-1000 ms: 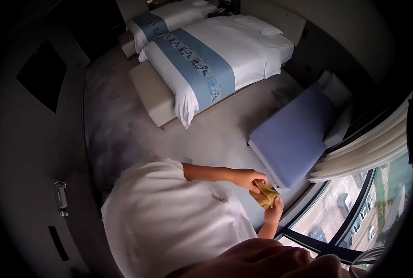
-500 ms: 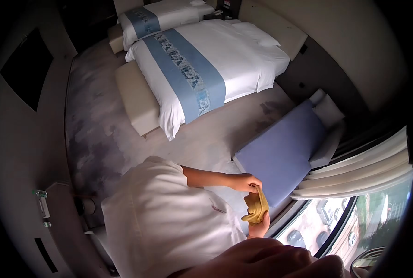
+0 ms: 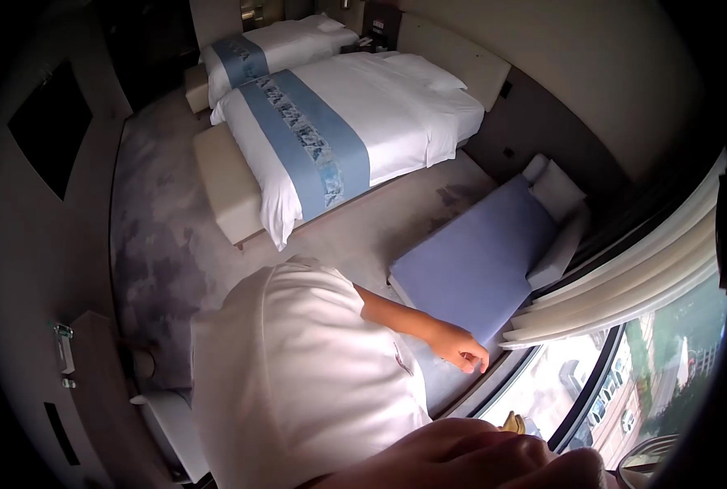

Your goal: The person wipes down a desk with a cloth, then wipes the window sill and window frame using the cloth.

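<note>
My left hand (image 3: pixel 461 350) reaches out from a white short sleeve (image 3: pixel 306 326), beside the window. Its fingers are loosely bent and a little apart, with nothing visible in them. Only the tip of a yellow cloth (image 3: pixel 512 422) shows low in the view, against the window. The rest of the cloth is behind a dark, close shape at the bottom edge. My right hand is hidden, so what holds the cloth cannot be seen.
A blue-covered daybed (image 3: pixel 469 244) stands beyond my left hand. A white curtain (image 3: pixel 624 285) hangs by the window glass (image 3: pixel 534 391). Further off are a large bed (image 3: pixel 396 122) with an end bench (image 3: pixel 229 187), and a second bed (image 3: pixel 298 41). A white chair (image 3: pixel 172 432) stands lower left.
My left hand has let go of the yellow cloth and moved slightly down and right. The cloth has gone down and right, mostly out of sight; my right hand has left the view.
</note>
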`<act>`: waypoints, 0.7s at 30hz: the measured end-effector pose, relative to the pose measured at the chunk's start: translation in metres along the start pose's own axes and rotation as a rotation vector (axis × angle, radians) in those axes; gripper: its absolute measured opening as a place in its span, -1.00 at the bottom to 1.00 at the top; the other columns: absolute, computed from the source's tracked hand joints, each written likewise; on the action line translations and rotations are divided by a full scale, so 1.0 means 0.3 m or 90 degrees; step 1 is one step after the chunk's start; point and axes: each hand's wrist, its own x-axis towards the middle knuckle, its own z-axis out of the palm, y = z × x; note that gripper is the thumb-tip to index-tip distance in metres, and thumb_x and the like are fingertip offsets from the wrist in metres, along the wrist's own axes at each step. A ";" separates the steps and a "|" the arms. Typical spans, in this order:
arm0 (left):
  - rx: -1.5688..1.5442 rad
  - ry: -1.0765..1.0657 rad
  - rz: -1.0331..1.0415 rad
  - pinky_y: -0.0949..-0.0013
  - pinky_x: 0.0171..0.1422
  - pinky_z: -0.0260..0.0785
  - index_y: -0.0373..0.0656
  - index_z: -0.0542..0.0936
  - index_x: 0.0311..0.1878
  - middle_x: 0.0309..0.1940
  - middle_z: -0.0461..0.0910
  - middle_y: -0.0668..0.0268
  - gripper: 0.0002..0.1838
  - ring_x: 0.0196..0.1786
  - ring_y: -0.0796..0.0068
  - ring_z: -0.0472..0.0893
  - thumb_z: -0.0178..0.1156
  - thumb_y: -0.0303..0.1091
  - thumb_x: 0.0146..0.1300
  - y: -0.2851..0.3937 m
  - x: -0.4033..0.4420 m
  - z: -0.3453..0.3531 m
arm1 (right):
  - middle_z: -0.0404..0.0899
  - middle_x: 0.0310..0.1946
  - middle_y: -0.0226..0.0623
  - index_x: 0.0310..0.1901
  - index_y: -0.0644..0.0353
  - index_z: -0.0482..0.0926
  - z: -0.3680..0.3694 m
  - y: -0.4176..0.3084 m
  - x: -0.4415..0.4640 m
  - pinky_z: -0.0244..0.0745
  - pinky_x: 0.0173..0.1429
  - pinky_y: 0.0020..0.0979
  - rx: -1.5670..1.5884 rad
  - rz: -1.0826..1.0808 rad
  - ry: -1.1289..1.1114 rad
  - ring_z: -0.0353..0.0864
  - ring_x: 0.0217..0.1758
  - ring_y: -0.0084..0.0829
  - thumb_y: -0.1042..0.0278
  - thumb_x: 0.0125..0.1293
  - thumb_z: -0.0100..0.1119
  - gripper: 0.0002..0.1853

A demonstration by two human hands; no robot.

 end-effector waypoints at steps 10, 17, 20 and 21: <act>0.014 -0.119 -0.002 0.29 0.22 0.43 -0.03 0.24 0.56 -0.14 0.67 0.35 -0.36 -0.07 0.41 0.63 0.18 -0.37 0.46 0.017 0.498 0.233 | 0.41 0.36 0.00 0.44 0.38 0.32 -0.552 -0.769 -0.132 0.52 0.32 -0.22 -0.081 -0.489 0.520 0.48 0.36 -0.18 0.17 0.55 0.11 -0.41; -0.074 -0.162 0.019 0.31 0.18 0.46 0.00 0.17 0.61 -0.13 0.68 0.34 -0.30 -0.10 0.44 0.63 0.19 -0.39 0.47 -0.134 0.621 0.393 | 0.34 0.42 0.06 0.45 0.45 0.30 -0.462 -1.219 -0.146 0.38 0.42 -0.26 -0.405 -0.837 0.690 0.43 0.39 -0.17 0.22 0.57 0.10 -0.42; -0.049 -0.202 -0.015 0.32 0.17 0.46 0.00 0.21 0.59 -0.13 0.68 0.36 -0.34 -0.11 0.47 0.61 0.17 -0.37 0.48 -0.177 0.723 0.395 | 0.24 0.48 0.15 0.47 0.48 0.23 -0.490 -1.393 -0.159 0.24 0.51 -0.20 -0.793 -0.938 0.757 0.34 0.47 -0.05 0.19 0.59 0.06 -0.38; -0.040 -0.219 -0.042 0.32 0.18 0.45 0.00 0.23 0.58 -0.13 0.68 0.37 -0.35 -0.11 0.47 0.61 0.17 -0.36 0.48 -0.180 0.758 0.387 | 0.20 0.50 0.19 0.48 0.49 0.21 -0.483 -1.451 -0.158 0.18 0.55 -0.17 -0.925 -0.952 0.789 0.30 0.51 0.01 0.18 0.59 0.04 -0.37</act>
